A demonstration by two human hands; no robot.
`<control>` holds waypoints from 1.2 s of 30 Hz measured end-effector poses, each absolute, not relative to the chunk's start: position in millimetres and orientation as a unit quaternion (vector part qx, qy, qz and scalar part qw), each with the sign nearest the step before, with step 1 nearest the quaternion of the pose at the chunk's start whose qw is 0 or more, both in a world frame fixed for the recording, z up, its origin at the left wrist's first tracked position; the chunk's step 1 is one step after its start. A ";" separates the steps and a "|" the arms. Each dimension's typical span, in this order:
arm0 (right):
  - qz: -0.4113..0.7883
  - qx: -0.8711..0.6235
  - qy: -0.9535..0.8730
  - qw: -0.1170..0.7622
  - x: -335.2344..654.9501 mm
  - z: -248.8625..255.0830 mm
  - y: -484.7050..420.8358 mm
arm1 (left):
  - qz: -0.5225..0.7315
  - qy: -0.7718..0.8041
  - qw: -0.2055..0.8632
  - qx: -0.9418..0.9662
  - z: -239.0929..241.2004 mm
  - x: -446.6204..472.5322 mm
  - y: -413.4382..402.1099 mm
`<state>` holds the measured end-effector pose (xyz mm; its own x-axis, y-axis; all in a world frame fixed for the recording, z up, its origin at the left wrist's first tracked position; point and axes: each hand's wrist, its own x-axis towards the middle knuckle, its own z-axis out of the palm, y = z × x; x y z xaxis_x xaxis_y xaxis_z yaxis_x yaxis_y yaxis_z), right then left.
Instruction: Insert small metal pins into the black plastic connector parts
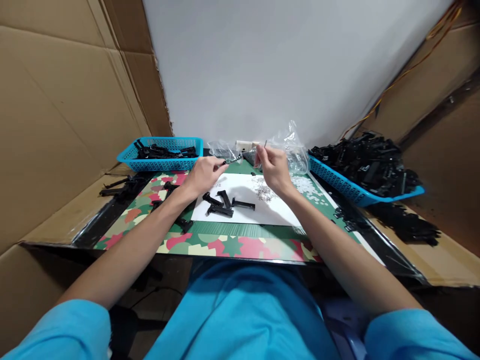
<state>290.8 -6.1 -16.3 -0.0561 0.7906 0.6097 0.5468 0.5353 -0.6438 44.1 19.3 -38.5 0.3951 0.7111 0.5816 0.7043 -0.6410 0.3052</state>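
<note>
My left hand (205, 175) is closed on a small black part (234, 160), its tip sticking out to the right past my fingers. Pinched in my right hand (275, 167) is a thin dark rod (266, 143), of which only a short upper end shows; the rest is hidden. Below the hands, several black plastic parts (225, 199), long with a wider end, lie on a white sheet (255, 218). Beside my right hand, many tiny dark pieces (264, 192) are scattered on the sheet, with small whitish discs (309, 187) further right.
A blue basket (161, 164) at the back left holds black parts. Another blue basket (333, 177) on the right is heaped with them. Clear plastic bags (294, 150) rest against the wall. Loose black parts (183, 224) lie on the patterned board (225, 247). Cardboard (63, 100) encloses both sides.
</note>
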 end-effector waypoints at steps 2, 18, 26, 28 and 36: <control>0.175 -0.445 -0.766 0.430 287.1 -17.9 4.1 | 0.397 0.450 0.017 0.800 -34.1 39.7 21.6; 0.282 -0.396 -0.838 0.247 232.2 -66.4 53.8 | 0.416 0.508 0.011 0.754 -32.1 24.3 32.1; 0.349 -0.376 -0.811 0.280 245.0 -66.4 48.0 | 0.405 0.509 0.020 0.759 -40.4 24.1 34.5; 0.329 -0.380 -0.814 0.291 245.1 -65.5 47.2 | 0.400 0.512 0.020 0.760 -40.9 23.5 35.9; 0.352 -0.380 -0.781 0.349 255.3 -57.5 42.2 | 0.370 0.518 0.019 0.771 -42.1 24.7 35.9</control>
